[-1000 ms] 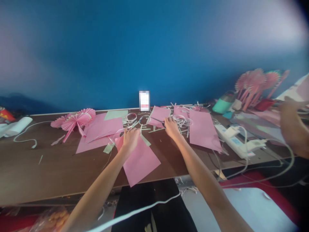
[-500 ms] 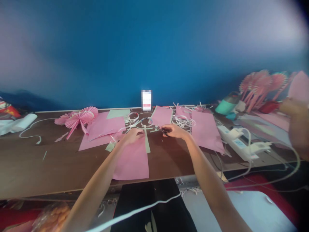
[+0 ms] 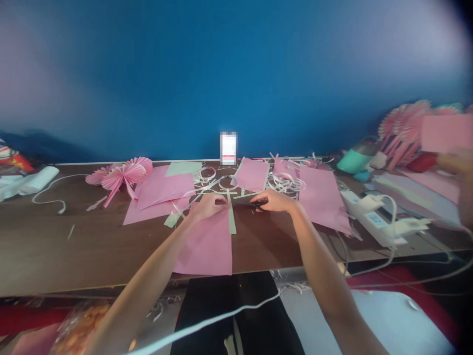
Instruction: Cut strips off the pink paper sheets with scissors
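Note:
My left hand (image 3: pixel 211 204), fingers curled together, is closed on the far end of a pink paper sheet (image 3: pixel 207 246). The sheet lies flat and reaches toward the table's front edge. Along its right edge runs a narrow pale green strip (image 3: pixel 231 219). To the right, my right hand (image 3: pixel 274 201) is wrapped round a pair of dark scissors (image 3: pixel 260 203), whose blades point left toward the strip. The scissors' handles are partly hidden by my fingers. Just beyond both hands lie a clear ring of tape (image 3: pixel 228 183) and thin pale paper strips.
Pink sheets (image 3: pixel 321 197) and tangled white strips (image 3: pixel 286 182) lie around. Folded pink paper fans (image 3: pixel 125 177) rest at left. A power strip (image 3: pixel 373 217) with cables and a teal bottle (image 3: pixel 356 157) are at right, where another person's blurred hand (image 3: pixel 453 162) is near pink paper.
The scissors have turned, so their blades show more clearly pointing left. My left hand stays on the sheet. At right, the other person's hand and a pink sheet have moved. The view has shifted slightly.

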Available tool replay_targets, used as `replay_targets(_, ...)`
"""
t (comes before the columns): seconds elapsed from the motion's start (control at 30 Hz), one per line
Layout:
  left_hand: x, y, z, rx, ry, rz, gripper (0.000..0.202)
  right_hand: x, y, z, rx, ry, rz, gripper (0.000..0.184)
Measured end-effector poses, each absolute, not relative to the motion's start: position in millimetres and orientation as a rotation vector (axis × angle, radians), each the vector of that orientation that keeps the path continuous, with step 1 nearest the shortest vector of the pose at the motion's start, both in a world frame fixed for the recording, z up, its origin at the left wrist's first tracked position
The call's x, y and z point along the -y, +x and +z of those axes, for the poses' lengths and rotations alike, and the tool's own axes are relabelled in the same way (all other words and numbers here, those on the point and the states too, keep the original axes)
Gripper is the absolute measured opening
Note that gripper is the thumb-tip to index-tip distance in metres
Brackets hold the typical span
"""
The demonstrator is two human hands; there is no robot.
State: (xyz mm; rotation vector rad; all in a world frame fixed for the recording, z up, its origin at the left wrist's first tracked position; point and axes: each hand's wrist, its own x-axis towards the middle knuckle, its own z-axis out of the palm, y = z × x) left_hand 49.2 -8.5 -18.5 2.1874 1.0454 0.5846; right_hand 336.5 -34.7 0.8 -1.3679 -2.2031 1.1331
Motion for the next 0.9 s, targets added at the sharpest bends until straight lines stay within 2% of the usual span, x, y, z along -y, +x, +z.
replay_targets(0.9, 10.0, 52.7, -19.8, -1.001, 2.165, 0.594, 0.036, 29.3, 336.4, -4.0, 2.261, -1.436, 1.089, 0.043)
